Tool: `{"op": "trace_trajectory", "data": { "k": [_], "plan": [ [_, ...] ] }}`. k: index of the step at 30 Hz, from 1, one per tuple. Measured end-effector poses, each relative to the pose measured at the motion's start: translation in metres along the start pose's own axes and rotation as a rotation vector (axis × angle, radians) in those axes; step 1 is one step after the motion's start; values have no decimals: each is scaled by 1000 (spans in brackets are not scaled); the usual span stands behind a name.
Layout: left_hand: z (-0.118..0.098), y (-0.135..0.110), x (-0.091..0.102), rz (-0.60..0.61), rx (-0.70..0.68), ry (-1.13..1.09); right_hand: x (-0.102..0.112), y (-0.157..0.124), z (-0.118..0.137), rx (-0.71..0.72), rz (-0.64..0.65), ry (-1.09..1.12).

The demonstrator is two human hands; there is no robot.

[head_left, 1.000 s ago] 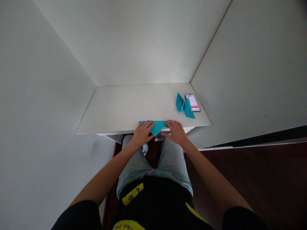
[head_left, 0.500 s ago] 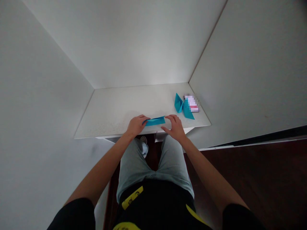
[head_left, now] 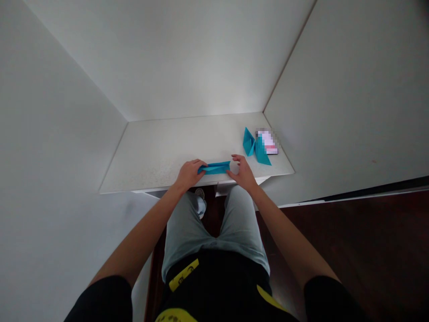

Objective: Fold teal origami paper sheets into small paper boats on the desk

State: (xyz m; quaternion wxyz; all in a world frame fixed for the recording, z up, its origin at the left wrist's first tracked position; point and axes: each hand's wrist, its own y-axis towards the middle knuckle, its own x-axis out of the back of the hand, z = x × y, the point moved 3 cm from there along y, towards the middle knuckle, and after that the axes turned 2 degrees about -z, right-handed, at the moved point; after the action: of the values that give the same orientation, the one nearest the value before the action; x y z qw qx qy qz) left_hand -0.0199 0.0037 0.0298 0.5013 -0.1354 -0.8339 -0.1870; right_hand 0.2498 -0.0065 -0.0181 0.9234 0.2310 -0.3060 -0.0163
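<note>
Shifting inward, the right hand (head_left: 243, 175) is hovering open just beside a narrow folded teal paper strip (head_left: 214, 168) lying flat on the counter (head_left: 157, 154), while the left hand (head_left: 189, 175) is grasping its left end.

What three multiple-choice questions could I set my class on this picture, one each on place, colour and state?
1. Where does the folded paper lie?
A on the lap
B on the white table
C on the floor

2. What colour is the paper strip?
A red
B yellow
C teal

3. What is the left hand doing?
A holding the strip
B resting on a knee
C lifting the folded paper

Answers:
1. B, the tabletop bears it.
2. C, the strip shows teal.
3. A, its fingers wrap the strip's end.
</note>
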Motion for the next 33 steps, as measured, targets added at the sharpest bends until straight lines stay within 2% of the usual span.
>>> {"op": "trace_trajectory", "data": {
  "k": [3,6,13,16,19,22,26,29,33],
  "plan": [
    [-2,6,1,-5,36,36,-9,12,-7,-81,52,0],
    [-2,11,1,-14,84,74,-14,24,-8,-101,97,-85],
    [-3,19,-3,29,144,125,-14,26,3,32,160,-313],
    [-5,20,-2,53,176,130,-13,22,2,19,166,-356],
    [-5,21,-1,55,207,129,-11,20,1,10,192,-356],
    [-5,22,-1,47,232,136,-10,18,3,69,237,-320],
    [-5,24,-4,56,195,164,-9,18,4,108,258,-243],
    [2,21,-3,39,149,144,-10,21,-1,85,261,-236],
    [31,3,6,-50,174,44,-11,27,-8,35,251,-174]
  ]
}}
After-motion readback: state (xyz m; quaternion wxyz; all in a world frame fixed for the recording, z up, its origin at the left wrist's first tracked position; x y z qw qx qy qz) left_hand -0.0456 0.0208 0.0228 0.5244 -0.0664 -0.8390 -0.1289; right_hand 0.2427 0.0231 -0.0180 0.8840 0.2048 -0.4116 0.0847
